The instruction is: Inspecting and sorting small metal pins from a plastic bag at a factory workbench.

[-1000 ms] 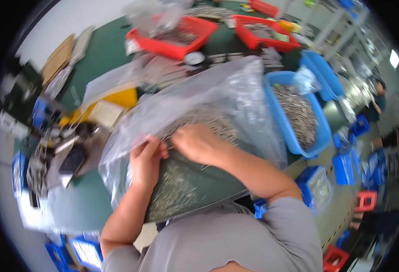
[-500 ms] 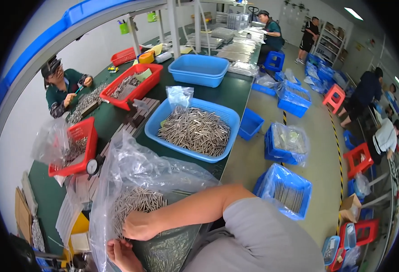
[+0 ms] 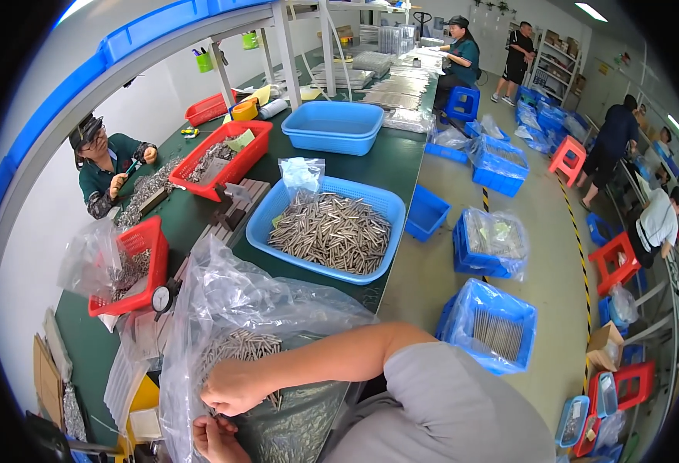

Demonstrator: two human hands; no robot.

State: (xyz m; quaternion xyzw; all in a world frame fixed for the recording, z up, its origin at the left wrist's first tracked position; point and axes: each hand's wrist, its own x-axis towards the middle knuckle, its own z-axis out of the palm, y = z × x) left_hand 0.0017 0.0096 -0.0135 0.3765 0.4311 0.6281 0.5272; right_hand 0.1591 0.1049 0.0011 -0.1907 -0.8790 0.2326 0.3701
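Workbench seen from above, left to right. At the far-left edge of the green table a seated co-worker sorts metal parts beside a red basket; a second red basket stands nearer, with a dial gauge just beside it. At the near edge lies a large clear plastic bag holding a heap of thin metal pins. The left hand sits at the bag's near side, largely cut off by the picture's lower rim — its finger state cannot be told. The right hand rests on the pins, fingers curled narrow and pinching at a few of them. Beyond, toward the right edge, a blue basket carries more pins, and a blue tub stands farther back.

Handling: the pins look stiff, smooth and individually light but heavy in bulk — likely to roll or slip, so best pinched at mid-length. The bag is soft, crinkly film, best supported from below.
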